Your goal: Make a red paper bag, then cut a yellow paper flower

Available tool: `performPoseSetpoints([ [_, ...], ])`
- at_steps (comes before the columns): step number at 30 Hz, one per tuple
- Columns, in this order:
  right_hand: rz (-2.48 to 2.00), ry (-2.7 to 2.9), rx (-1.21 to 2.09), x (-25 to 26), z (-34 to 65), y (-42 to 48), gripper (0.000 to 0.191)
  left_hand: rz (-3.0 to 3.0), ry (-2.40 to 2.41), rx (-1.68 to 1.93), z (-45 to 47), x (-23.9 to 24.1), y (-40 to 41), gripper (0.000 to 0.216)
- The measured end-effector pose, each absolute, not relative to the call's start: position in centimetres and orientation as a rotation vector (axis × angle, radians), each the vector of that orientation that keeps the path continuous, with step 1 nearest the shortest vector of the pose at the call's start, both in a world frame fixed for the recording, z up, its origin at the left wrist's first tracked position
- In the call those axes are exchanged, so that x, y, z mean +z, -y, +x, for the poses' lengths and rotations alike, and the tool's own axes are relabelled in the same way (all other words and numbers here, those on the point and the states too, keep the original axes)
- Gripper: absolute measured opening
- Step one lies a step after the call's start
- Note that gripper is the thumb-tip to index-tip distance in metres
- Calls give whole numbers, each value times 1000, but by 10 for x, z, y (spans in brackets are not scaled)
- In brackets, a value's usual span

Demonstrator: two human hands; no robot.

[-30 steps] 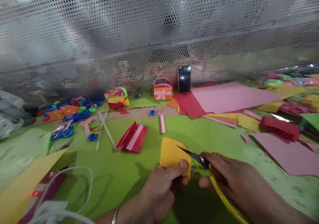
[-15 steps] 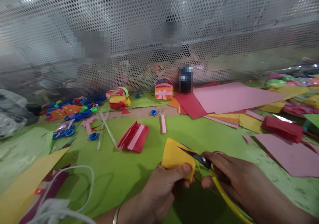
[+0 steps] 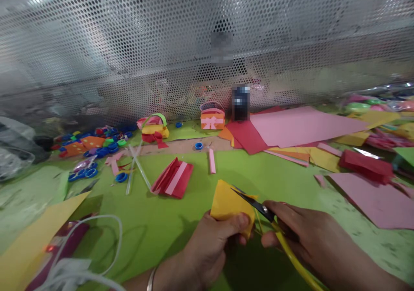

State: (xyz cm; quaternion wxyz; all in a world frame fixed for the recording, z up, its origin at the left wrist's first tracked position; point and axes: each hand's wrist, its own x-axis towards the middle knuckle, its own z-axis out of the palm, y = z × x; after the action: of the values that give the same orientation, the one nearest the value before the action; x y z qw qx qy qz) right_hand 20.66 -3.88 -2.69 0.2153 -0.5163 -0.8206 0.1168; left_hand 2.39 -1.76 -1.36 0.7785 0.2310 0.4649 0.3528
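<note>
Low in the middle of the head view, my left hand pinches a folded piece of yellow paper, thumb on top. My right hand is wrapped round scissors with yellow handles and dark blades. The blades lie across the paper's upper right edge, and a thin yellow strip hangs beside them. Some fingers of my right hand are hidden behind the handles. Beyond my hands lie a folded red paper piece with a pink band and a short pink strip.
Small paper bags, one orange and one yellow, stand by the perforated metal panel. Pink sheets lie at right. Blue scissors, glue sticks and a white cable are at left.
Both hands keep nearly the same pose. The yellow paper and the scissors have shifted only very slightly, with the blades still at the paper's edge.
</note>
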Motion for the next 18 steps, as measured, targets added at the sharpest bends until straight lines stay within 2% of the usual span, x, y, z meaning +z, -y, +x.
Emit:
performPoseSetpoints([
  [13,-1488,2202,518,-25,204,41,8,550,-1005,736,23,-14,19,32],
  [18,-1651,1797,762,-18,208,35,23,654,-1055,619,23,-13,19,25],
])
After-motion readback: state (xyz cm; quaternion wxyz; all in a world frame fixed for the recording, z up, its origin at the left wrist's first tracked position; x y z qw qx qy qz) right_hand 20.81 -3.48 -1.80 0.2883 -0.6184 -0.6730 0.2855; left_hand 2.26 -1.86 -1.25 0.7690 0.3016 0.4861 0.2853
